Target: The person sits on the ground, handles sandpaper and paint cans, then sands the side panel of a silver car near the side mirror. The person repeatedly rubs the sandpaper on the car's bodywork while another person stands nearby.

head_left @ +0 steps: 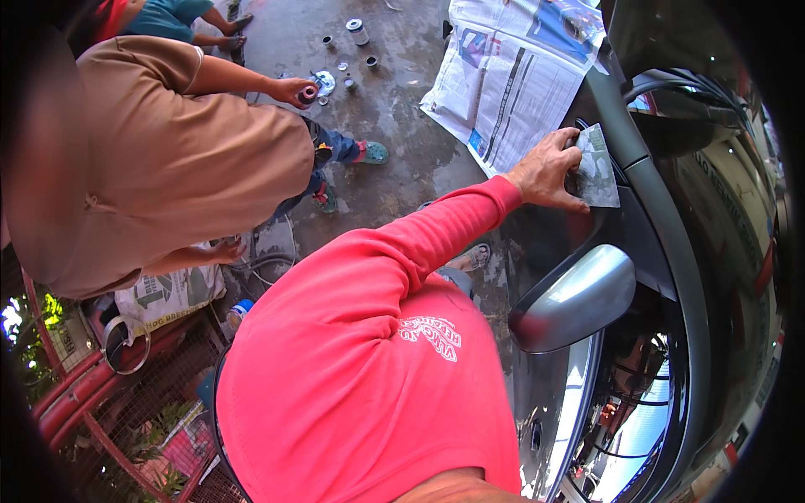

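Observation:
My left hand [549, 170] reaches out to the right in a pink sleeve [444, 222]. It grips the near edge of a thin grey rectangular sheet [598, 170], fingers at the upper side and thumb at the lower. The sheet lies against the dark car body, close to the base of the windshield pillar [650, 189]. Just below it juts a silver-grey side mirror [579, 298]. Newspaper sheets [511, 84] cover the car's front part above my hand. My right hand does not show.
To the left stands a person in a brown shirt [193, 159], one hand holding a small jar [308, 94]. Several small cans, among them a white one [357, 32], stand on the wet concrete floor [402, 109]. A red metal frame with mesh [109, 386] rises at lower left.

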A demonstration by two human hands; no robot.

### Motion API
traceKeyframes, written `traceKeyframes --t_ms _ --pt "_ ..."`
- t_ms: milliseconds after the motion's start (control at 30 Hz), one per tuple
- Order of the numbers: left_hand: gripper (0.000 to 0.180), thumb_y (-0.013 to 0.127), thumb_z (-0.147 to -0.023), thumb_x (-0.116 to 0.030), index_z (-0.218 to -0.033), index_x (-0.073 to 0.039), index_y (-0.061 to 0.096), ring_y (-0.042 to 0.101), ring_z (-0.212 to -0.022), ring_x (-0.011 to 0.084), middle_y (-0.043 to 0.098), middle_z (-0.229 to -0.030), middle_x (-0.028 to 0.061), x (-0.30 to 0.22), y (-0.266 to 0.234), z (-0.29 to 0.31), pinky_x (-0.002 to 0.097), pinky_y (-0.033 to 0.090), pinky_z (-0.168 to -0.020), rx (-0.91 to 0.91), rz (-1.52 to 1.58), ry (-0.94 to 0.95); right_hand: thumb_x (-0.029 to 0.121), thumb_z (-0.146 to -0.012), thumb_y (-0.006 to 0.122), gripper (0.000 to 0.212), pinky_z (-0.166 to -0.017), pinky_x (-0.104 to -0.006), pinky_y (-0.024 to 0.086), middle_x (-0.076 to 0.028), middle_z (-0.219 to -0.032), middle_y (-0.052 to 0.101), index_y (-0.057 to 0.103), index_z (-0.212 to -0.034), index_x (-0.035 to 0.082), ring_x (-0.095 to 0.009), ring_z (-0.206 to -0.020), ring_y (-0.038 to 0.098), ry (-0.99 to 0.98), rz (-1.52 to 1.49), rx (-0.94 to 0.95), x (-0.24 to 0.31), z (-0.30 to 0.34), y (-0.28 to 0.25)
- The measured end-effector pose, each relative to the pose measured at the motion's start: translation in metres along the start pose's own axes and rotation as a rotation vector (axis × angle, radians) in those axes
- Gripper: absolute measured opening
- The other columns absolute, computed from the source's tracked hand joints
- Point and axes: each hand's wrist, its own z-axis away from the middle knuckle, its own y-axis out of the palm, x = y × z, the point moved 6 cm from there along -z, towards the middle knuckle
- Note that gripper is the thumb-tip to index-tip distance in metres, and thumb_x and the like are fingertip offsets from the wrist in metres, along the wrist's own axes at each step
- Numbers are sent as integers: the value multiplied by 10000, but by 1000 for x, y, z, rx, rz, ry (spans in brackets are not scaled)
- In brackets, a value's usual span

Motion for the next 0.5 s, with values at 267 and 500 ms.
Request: traceKeyframes --t_ms 267,500 --pt "712 949 -634 -550 -963 -1 638 558 -1292 491 471 -1465 352 -10 6 -13 480 492 -1071 14 -49 -10 346 -996 695 549 -854 -356 562 -142 -1142 745 627 -1395 -25 -226 -1006 722 -37 9 29 6 -34 -42" --pt "709 932 -648 -576 -951 -3 646 574 -1263 478 469 -1480 333 -8 13 -12 483 493 -1061 34 -26 21 353 -999 698 549 -841 -358 568 -138 -1136 742 624 -1402 -11 -225 -1002 725 -34 -5 24 -18 -57 -75"
